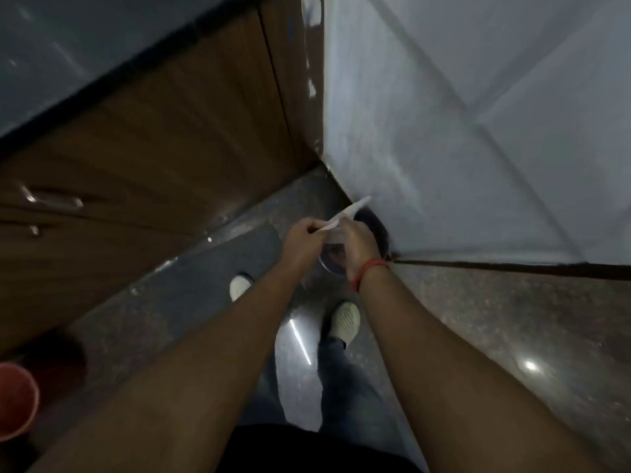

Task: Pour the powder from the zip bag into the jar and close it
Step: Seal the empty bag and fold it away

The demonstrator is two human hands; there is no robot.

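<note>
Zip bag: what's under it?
Both hands, left and right, pinch the zip bag in the air. Below it a clear round rim shows, probably the jar. The hands cover most of it; contents can't be seen.

home kitchen | wood-grain cabinets (pixel 164 138) with metal handle (pixel 51 199) | speckled stone floor (pixel 495 319) | mat (pixel 205 268)

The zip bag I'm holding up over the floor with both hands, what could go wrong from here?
1. Both the left hand and right hand pinch the zip bag in mid-air with nothing beneath it but the floor, so any powder that escapes would probably scatter there.
2. A clear round container shows under the hands, largely hidden; it could slip.
3. The scene is dim and blurred, so aim may suffer.
</note>
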